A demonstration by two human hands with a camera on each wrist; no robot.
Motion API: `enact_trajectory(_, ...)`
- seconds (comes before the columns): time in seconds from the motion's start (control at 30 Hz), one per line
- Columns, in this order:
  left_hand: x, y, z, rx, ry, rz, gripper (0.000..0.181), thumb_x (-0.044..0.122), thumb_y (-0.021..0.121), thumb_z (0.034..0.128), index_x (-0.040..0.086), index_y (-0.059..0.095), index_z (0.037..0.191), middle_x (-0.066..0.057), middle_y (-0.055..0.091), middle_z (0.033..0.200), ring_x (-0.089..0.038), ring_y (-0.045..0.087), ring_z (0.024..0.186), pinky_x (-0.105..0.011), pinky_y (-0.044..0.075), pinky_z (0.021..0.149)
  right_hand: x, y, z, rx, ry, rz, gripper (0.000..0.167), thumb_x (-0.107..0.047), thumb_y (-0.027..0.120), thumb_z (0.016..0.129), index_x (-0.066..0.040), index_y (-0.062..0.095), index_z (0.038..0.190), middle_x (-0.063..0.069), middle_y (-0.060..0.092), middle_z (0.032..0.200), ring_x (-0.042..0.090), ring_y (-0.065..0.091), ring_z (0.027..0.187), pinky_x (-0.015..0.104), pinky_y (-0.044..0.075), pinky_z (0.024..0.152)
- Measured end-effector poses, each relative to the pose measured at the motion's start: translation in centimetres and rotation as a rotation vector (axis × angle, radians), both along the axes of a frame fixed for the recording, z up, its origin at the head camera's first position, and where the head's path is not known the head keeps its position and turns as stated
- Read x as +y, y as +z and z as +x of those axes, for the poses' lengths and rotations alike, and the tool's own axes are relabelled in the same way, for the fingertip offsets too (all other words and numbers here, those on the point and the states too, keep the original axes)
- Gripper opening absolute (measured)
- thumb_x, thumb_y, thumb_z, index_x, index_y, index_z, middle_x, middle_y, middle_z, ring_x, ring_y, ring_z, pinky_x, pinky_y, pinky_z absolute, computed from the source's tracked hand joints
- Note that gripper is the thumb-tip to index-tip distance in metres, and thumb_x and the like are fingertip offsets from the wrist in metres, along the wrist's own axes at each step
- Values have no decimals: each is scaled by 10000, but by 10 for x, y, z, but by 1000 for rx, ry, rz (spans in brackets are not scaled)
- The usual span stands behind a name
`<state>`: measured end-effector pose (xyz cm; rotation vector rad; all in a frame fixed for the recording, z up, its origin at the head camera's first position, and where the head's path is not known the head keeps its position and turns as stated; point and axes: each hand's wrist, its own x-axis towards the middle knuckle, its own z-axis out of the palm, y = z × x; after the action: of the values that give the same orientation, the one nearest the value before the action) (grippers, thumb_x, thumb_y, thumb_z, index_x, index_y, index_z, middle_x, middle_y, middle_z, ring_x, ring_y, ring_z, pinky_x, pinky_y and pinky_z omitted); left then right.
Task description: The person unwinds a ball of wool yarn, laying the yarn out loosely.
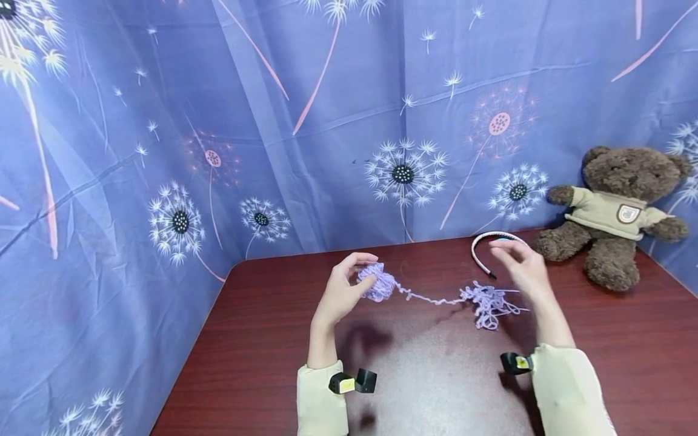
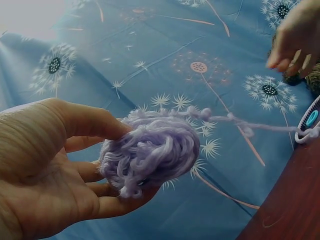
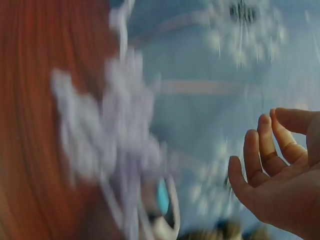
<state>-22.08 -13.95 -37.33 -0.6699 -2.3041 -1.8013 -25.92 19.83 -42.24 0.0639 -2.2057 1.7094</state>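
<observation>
My left hand (image 1: 343, 293) pinches a wound bundle of lilac yarn (image 1: 377, 283) between thumb and fingers; the left wrist view shows the thumb on top of the bundle (image 2: 155, 150). From it a knotted strand (image 1: 431, 299) runs right to a loose tangle of the same yarn (image 1: 487, 306). My right hand (image 1: 526, 272) is raised just right of and above that tangle, its fingers loosely bent. In the right wrist view the tangle (image 3: 125, 110) is blurred and apart from the right hand (image 3: 280, 175), which holds nothing visible.
A white headband (image 1: 480, 257) with a blue piece lies behind my right hand. At the table's back right corner sits a brown teddy bear (image 1: 611, 212) in a light shirt. The dark red table (image 1: 262, 339) meets a blue dandelion-patterned curtain (image 1: 327, 181) at the back and left.
</observation>
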Motion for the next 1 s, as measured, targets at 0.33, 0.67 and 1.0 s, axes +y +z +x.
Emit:
enact_trajectory(0.33,0,0,3,5,-5,6,330,-97,588,839,-77,592,1169,-272,619,1142,-304,604,1005,-170,493,817,-103,12,19,-8,441,166,273,-197,576,976,-30,652,1179,182,681,1177,-71,590,957,170,492,865)
enact_trajectory(0.67,-1,1,2,-13,-11,43,319,-105,587,844,-105,579,1163,-300,608,1143,-67,595,953,-152,503,802,-123,12,27,-16,606,151,223,-125,592,957,47,669,1077,130,703,851,30,645,782,263,568,761)
enact_trajectory(1.0,-4,3,2,-39,-7,38,336,-93,598,847,-101,574,1183,-301,607,1164,-25,577,936,-153,505,805,-94,28,24,-7,442,86,197,-163,554,984,-3,666,1009,-155,640,708,1,585,635,216,475,520)
